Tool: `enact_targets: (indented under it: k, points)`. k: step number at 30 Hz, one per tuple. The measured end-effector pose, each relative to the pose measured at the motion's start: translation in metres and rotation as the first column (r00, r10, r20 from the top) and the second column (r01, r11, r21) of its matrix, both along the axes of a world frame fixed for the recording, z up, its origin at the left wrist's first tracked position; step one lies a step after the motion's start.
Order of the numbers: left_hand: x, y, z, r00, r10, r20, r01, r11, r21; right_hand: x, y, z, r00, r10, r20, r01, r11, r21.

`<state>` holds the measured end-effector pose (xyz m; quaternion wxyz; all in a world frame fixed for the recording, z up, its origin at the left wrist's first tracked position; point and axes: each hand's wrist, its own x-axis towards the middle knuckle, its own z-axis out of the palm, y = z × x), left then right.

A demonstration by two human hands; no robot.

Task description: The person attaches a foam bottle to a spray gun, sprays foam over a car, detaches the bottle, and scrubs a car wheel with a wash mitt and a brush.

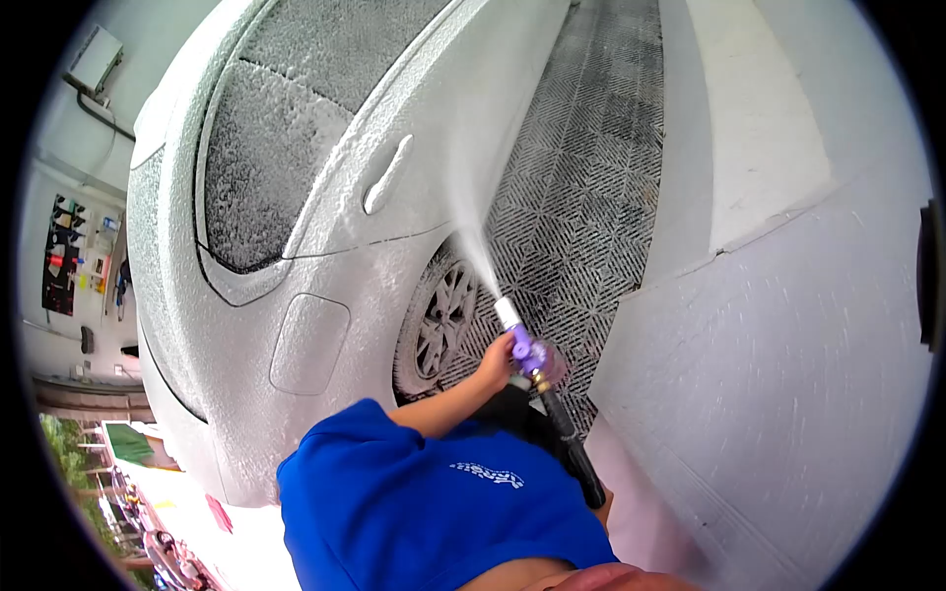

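My left hand (496,362) is closed around the purple front part of a foam gun (522,345), just behind its white nozzle. A clear bottle, partly hidden, hangs on the purple part. The gun's black lance (567,433) runs back toward my right side. At its rear end a sliver of my right hand (607,504) shows, apparently holding the grip; its fingers are mostly hidden. White spray (471,212) leaves the nozzle and fans out along the side of a car (236,325). Foam coats the car's body, windows and door handle (388,175).
The rear wheel (440,320) is beside the nozzle. Wet patterned floor tiles (581,167) run along the car, with a pale wall (778,345) on the right. Tools hang on a rack (64,256) at the far left. Bright outdoors shows at the lower left.
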<state>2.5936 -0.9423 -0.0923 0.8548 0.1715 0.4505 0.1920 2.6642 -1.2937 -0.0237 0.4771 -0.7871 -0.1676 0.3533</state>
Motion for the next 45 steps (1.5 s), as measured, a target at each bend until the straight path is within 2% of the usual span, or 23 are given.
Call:
enact_targets:
  k: [2, 7, 11, 12, 13, 15, 17, 18, 21, 22, 25, 26, 27, 28, 31, 33, 34, 36, 37, 38, 41, 43, 45]
  points:
    - [-0.031, -0.006, 0.022, 0.999, 0.047, -0.008, -0.047, 0.999, 0.028, -0.009, -0.002, 0.030, 0.996, 0.094, 0.005, -0.093, 0.993, -0.066]
    - [-0.048, -0.002, 0.097, 0.996, 0.057, -0.075, -0.048, 0.991, 0.126, -0.054, -0.005, 0.032, 0.997, 0.062, 0.052, -0.057, 0.994, -0.094]
    - [-0.029, -0.005, 0.103, 0.987, -0.150, -0.049, 0.158, 0.952, 0.263, -0.113, -0.033, 0.003, 0.982, -0.186, 0.022, 0.188, 0.979, -0.075]
    - [-0.024, -0.007, 0.095, 0.985, -0.158, -0.075, 0.172, 0.952, 0.252, -0.131, -0.047, -0.004, 0.976, -0.211, 0.061, 0.214, 0.975, -0.065]
    - [-0.024, -0.012, 0.091, 0.960, -0.277, 0.034, 0.263, 0.940, 0.216, -0.150, -0.061, -0.010, 0.967, -0.235, 0.100, 0.241, 0.969, -0.055]
    - [-0.017, -0.031, 0.104, 0.929, -0.367, -0.040, 0.368, 0.910, 0.192, -0.166, -0.074, -0.003, 0.944, -0.255, 0.211, 0.259, 0.966, 0.009]
    - [-0.014, -0.061, 0.137, 0.898, -0.439, -0.021, 0.439, 0.896, 0.058, -0.174, -0.094, 0.002, 0.874, -0.357, 0.330, 0.385, 0.923, -0.022]
    - [-0.018, -0.074, 0.135, 0.861, -0.508, 0.004, 0.504, 0.855, 0.120, -0.190, -0.111, 0.005, 0.828, -0.414, 0.379, 0.463, 0.886, -0.043]
    - [-0.039, -0.117, 0.130, 0.690, -0.718, 0.093, 0.697, 0.693, 0.183, -0.326, -0.144, 0.025, 0.581, -0.644, 0.498, 0.784, 0.606, -0.131]
    - [-0.046, -0.132, 0.132, 0.625, -0.762, 0.167, 0.736, 0.647, 0.198, -0.346, -0.136, 0.049, 0.419, -0.825, 0.379, 0.905, 0.415, -0.095]
    - [-0.064, -0.176, 0.137, 0.349, -0.869, 0.351, 0.870, 0.440, 0.222, -0.420, -0.144, 0.056, 0.206, -0.874, 0.440, 0.969, 0.244, 0.032]
    - [-0.070, -0.191, 0.132, 0.244, -0.885, 0.396, 0.901, 0.359, 0.246, -0.452, -0.154, 0.045, 0.240, -0.716, 0.656, 0.938, 0.345, 0.032]
    - [-0.082, -0.215, 0.140, 0.221, -0.888, 0.404, 0.915, 0.333, 0.230, -0.468, -0.149, 0.055, 0.098, -0.834, 0.543, 0.977, 0.186, 0.109]
    - [-0.088, -0.231, 0.120, 0.150, -0.850, 0.505, 0.940, 0.281, 0.193, -0.480, -0.152, 0.077, 0.075, -0.891, 0.447, 0.977, 0.156, 0.147]
    - [-0.127, -0.273, 0.137, -0.154, -0.886, 0.438, 0.945, -0.002, 0.328, -0.556, -0.137, 0.070, -0.088, -0.852, 0.516, 0.987, -0.004, 0.161]
    - [-0.183, -0.353, 0.127, -0.213, -0.888, 0.407, 0.913, -0.032, 0.408, -0.630, -0.183, 0.063, -0.114, -0.844, 0.523, 0.988, -0.039, 0.152]
    - [-0.210, -0.389, 0.139, -0.296, -0.872, 0.389, 0.904, -0.125, 0.408, -0.663, -0.194, 0.062, -0.192, -0.839, 0.509, 0.976, -0.108, 0.190]
    - [-0.267, -0.476, 0.170, -0.298, -0.925, 0.236, 0.912, -0.203, 0.358, -0.727, -0.224, 0.058, -0.337, -0.823, 0.458, 0.939, -0.260, 0.226]
    - [-0.293, -0.514, 0.172, -0.366, -0.909, 0.200, 0.891, -0.280, 0.358, -0.756, -0.234, 0.053, -0.397, -0.808, 0.436, 0.917, -0.328, 0.227]
    - [-0.243, -0.444, 0.176, -0.443, -0.858, 0.259, 0.833, -0.287, 0.474, -0.706, -0.147, 0.071, -0.409, -0.770, 0.490, 0.913, -0.344, 0.221]
    - [-0.310, -0.552, 0.180, -0.708, -0.668, 0.229, 0.588, -0.380, 0.714, -0.768, -0.168, 0.071, -0.656, -0.652, 0.380, 0.754, -0.587, 0.295]
    - [-0.351, -0.596, 0.184, -0.840, -0.491, 0.231, 0.436, -0.356, 0.826, -0.800, -0.163, 0.074, -0.737, -0.586, 0.337, 0.674, -0.681, 0.287]
    - [-0.399, -0.648, 0.192, -0.949, -0.303, 0.089, 0.169, -0.248, 0.954, -0.837, -0.167, 0.074, -0.842, -0.447, 0.300, 0.537, -0.746, 0.394]
